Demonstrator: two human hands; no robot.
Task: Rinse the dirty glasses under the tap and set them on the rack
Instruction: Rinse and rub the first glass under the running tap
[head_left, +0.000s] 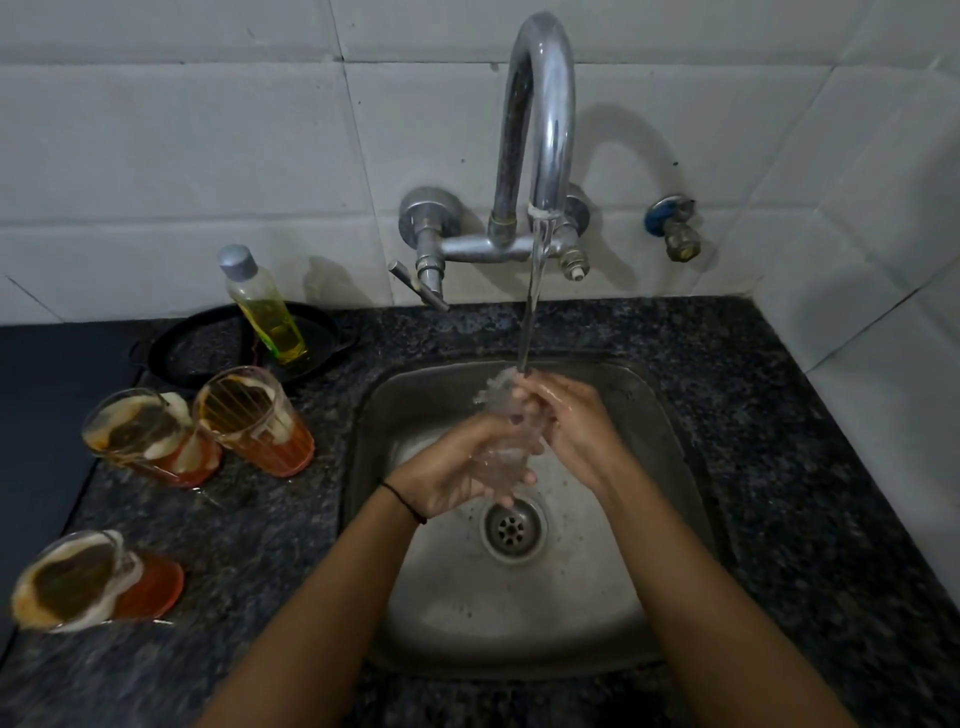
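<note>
Bottle of yellow liquid (265, 306) in black pan (202, 345), wall valve (675, 228)

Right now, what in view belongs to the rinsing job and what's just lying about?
Job:
clear glass, held under the running water by left hand and right hand
tap
sink
three dirty glasses on the counter

Lying about:
bottle of yellow liquid
black pan
wall valve

No rack in view.

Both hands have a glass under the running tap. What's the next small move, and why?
Probably turn the glass under the stream, which lands at its upper end, so every side gets rinsed; the left hand and right hand both grip it over the sink.
</note>
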